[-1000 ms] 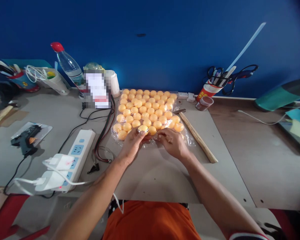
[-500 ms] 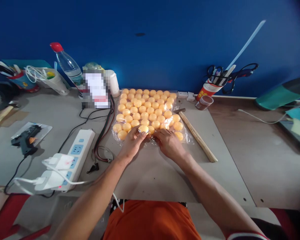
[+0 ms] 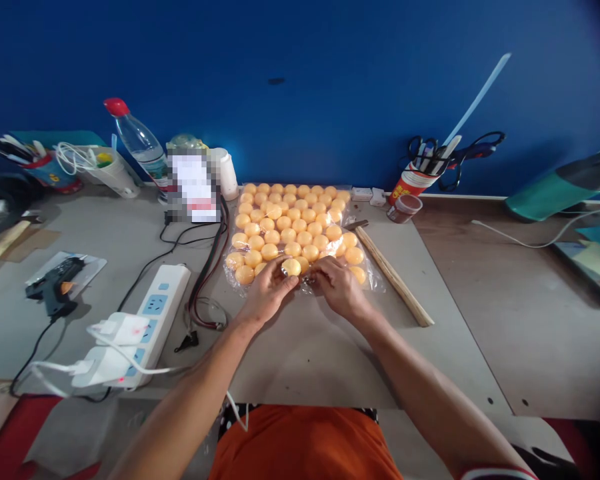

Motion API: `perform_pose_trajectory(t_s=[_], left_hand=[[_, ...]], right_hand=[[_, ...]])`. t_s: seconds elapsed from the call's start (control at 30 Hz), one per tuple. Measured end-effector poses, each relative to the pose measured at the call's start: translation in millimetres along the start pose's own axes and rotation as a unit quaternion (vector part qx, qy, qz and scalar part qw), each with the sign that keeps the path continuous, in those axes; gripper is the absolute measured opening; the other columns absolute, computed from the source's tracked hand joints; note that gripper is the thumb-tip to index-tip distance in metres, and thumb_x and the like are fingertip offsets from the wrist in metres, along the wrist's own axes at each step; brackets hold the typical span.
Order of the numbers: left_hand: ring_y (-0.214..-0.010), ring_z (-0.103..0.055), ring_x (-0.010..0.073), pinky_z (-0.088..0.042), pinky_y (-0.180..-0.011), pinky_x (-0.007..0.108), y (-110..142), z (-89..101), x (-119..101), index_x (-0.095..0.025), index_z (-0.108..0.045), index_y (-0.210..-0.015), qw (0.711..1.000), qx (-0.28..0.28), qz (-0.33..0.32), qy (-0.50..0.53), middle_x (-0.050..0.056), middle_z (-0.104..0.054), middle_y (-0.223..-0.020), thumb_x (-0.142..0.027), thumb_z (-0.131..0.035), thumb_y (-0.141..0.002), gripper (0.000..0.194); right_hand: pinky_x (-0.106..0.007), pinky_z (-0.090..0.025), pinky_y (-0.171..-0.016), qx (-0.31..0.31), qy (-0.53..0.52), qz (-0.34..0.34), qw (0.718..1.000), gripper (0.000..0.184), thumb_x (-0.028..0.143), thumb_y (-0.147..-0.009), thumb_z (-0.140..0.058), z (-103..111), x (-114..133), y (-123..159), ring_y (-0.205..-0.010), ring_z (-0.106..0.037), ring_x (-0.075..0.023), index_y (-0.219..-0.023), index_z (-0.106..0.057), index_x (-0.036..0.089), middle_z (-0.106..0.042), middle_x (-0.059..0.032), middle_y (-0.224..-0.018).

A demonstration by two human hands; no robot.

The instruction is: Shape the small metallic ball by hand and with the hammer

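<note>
My left hand point(image 3: 270, 293) is closed around a pale yellow ball point(image 3: 291, 267), its thumb and fingers against the sides. A silvery, sparkling strip shows along the ball's left edge. Just to the right, my right hand point(image 3: 340, 285) has its fingers pinched together near a small shiny bit at the fingertips, too small to name. Both hands are over the near edge of a clear plastic bag point(image 3: 237, 281) holding many orange-yellow balls point(image 3: 289, 235) like ping-pong balls.
A hammer point(image 3: 393, 275) lies right of the bag. To the left are a power strip point(image 3: 155, 327) with white plugs, black cables and a glue gun point(image 3: 55, 287). A plastic bottle point(image 3: 139, 143), a phone point(image 3: 195, 187) and a red pen cup point(image 3: 413, 183) stand by the blue wall.
My left hand has turned the ball slightly, its thumb now lower on it. My right hand has come a little closer to it, fingers still pinched. The camera view has tilted slightly.
</note>
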State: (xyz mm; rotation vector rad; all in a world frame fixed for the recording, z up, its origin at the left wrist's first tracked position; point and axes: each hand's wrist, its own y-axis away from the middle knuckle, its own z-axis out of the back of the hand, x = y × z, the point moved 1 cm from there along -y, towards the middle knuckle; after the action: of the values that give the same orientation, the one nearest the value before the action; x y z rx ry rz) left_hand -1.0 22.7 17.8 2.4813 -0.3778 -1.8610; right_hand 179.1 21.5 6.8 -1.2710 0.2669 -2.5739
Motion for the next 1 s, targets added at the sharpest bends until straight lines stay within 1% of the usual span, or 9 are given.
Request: perform_pose_trajectory(t_s=[0.07,0.17,0.27,0.37,0.47,0.57,0.77,0.87,1.0], left_hand=[[-0.093,-0.065,0.0199,-0.053,-0.084,0.031,1,-1.2,0,-0.019,-0.064,-0.109,1.000,0.012,0.011,0.000,0.004,-0.069,-0.101,-0.035,-0.086,-0.065,0.052],[-0.087,-0.066,0.0200,-0.053,-0.081,0.033,2,-3.1,0,-0.019,-0.062,-0.109,0.999,0.040,0.029,0.018,0.004,-0.070,-0.098,-0.036,-0.087,-0.064,0.054],[-0.082,-0.068,0.0201,-0.054,-0.081,0.035,2,-3.1,1,-0.020,-0.059,-0.111,0.998,0.049,0.034,0.036,0.004,-0.070,-0.095,-0.038,-0.088,-0.064,0.058],[-0.075,-0.068,0.0187,-0.053,-0.079,0.035,2,-2.0,2,-0.020,-0.056,-0.112,0.997,0.056,0.032,0.035,0.002,-0.070,-0.087,-0.042,-0.087,-0.065,0.061],[-0.067,-0.065,0.0159,-0.052,-0.072,0.031,2,-1.5,2,-0.020,-0.057,-0.112,0.997,0.068,0.016,0.012,0.000,-0.069,-0.080,-0.045,-0.085,-0.068,0.058],[-0.063,-0.063,0.0158,-0.051,-0.067,0.030,2,-2.2,1,-0.022,-0.060,-0.117,0.997,0.077,0.011,0.006,-0.001,-0.067,-0.080,-0.047,-0.083,-0.069,0.059],[-0.074,-0.067,0.0184,-0.054,-0.075,0.035,8,-5.8,-2,-0.022,-0.058,-0.128,0.991,0.115,0.052,0.040,0.003,-0.069,-0.095,-0.046,-0.082,-0.073,0.065],[-0.077,-0.068,0.0196,-0.054,-0.077,0.035,8,-6.7,-3,-0.021,-0.060,-0.122,0.991,0.114,0.058,0.046,0.004,-0.069,-0.095,-0.044,-0.082,-0.072,0.060],[-0.079,-0.068,0.0195,-0.054,-0.078,0.034,4,-5.4,3,-0.018,-0.060,-0.108,0.996,0.071,0.026,0.039,0.004,-0.069,-0.093,-0.042,-0.086,-0.067,0.054]], right_hand=[[-0.030,-0.047,-0.067,-0.004,-0.097,-0.045,0.994,0.010,0.021,-0.085,-0.054,-2,1,-1,-0.072,-0.060,-0.0166,-0.081,-0.064,0.019,-0.065,-0.0029,-0.080],[-0.029,-0.047,-0.059,0.005,-0.244,-0.125,0.962,0.011,0.029,-0.081,-0.061,-4,3,-2,-0.060,-0.058,-0.0146,-0.084,-0.065,0.019,-0.063,0.0007,-0.067],[-0.029,-0.048,-0.057,0.030,-0.345,-0.141,0.928,0.018,0.035,-0.078,-0.068,-3,7,-2,-0.056,-0.057,-0.0137,-0.083,-0.065,0.019,-0.061,0.0024,-0.060],[-0.029,-0.049,-0.057,0.040,-0.399,-0.136,0.906,0.023,0.039,-0.075,-0.073,-1,10,-1,-0.055,-0.056,-0.0127,-0.084,-0.064,0.019,-0.061,0.0028,-0.061],[-0.028,-0.048,-0.058,0.044,-0.419,-0.119,0.899,0.026,0.042,-0.076,-0.075,0,14,0,-0.057,-0.055,-0.0125,-0.083,-0.064,0.020,-0.060,0.0024,-0.062],[-0.028,-0.048,-0.059,0.040,-0.404,-0.103,0.908,0.029,0.047,-0.077,-0.075,0,16,1,-0.060,-0.055,-0.0131,-0.079,-0.064,0.020,-0.060,0.0014,-0.065],[-0.027,-0.047,-0.061,0.033,-0.420,-0.111,0.900,0.030,0.047,-0.077,-0.076,-1,15,0,-0.062,-0.055,-0.0127,-0.083,-0.064,0.020,-0.060,0.0018,-0.068],[-0.027,-0.046,-0.061,0.037,-0.432,-0.116,0.894,0.027,0.044,-0.077,-0.076,-1,11,1,-0.062,-0.053,-0.0123,-0.082,-0.064,0.020,-0.059,0.0021,-0.067],[-0.027,-0.048,-0.064,0.040,-0.430,-0.098,0.897,0.024,0.042,-0.079,-0.076,-2,7,2,-0.067,-0.054,-0.0125,-0.081,-0.066,0.020,-0.058,0.0009,-0.076]])
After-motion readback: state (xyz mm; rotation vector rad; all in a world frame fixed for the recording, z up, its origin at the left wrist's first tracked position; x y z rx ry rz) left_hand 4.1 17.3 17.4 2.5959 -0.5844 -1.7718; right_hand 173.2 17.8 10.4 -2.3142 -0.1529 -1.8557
